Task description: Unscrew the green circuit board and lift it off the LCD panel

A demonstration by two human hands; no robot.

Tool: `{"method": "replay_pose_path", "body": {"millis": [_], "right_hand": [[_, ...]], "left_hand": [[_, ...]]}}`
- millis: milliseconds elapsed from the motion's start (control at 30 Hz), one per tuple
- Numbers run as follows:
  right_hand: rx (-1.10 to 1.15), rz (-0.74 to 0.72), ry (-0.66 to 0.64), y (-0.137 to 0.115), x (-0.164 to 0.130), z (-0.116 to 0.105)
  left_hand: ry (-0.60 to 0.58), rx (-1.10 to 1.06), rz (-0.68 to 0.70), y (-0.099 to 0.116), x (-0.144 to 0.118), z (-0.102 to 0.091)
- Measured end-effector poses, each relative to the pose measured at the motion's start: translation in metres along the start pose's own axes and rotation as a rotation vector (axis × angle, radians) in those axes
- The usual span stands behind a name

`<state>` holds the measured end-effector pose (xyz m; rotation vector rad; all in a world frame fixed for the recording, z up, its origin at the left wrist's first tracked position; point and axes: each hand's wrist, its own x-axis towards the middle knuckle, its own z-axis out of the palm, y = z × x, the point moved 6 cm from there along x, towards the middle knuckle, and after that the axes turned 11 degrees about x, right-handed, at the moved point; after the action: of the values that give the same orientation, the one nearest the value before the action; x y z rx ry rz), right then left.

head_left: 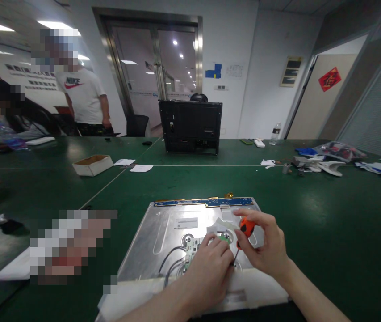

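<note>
The right hand point(266, 250) grips an orange-handled screwdriver point(245, 229), its tip angled down toward the small green circuit board point(192, 250) on the metal panel point(163, 232). The left hand point(210, 264), curled shut, presses on that board just beside the tip. Board and grey wires point(172, 264) still sit attached, so unscrewing looks unfinished.

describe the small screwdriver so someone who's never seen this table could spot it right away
Start at the flat silver metal panel lying on the green table, nearest the camera. Over its right half, the right hand pinches a small screwdriver with an orange handle, beside the left hand. It is the only bright orange item on the panel.
</note>
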<state>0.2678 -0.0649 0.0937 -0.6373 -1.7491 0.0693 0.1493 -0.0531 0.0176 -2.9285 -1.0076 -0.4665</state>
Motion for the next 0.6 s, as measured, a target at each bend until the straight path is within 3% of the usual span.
{"method": "replay_pose_path", "body": {"millis": [400,600], "right_hand": [[-0.042,-0.083,-0.092,-0.01,0.007,-0.002],[0.043,-0.065,-0.007,-0.005,0.004,-0.002]], "left_hand": [[0.036,0.027,0.003,0.001,0.0,-0.002],[0.001,0.039,0.012,0.001,0.0,-0.002]]}}
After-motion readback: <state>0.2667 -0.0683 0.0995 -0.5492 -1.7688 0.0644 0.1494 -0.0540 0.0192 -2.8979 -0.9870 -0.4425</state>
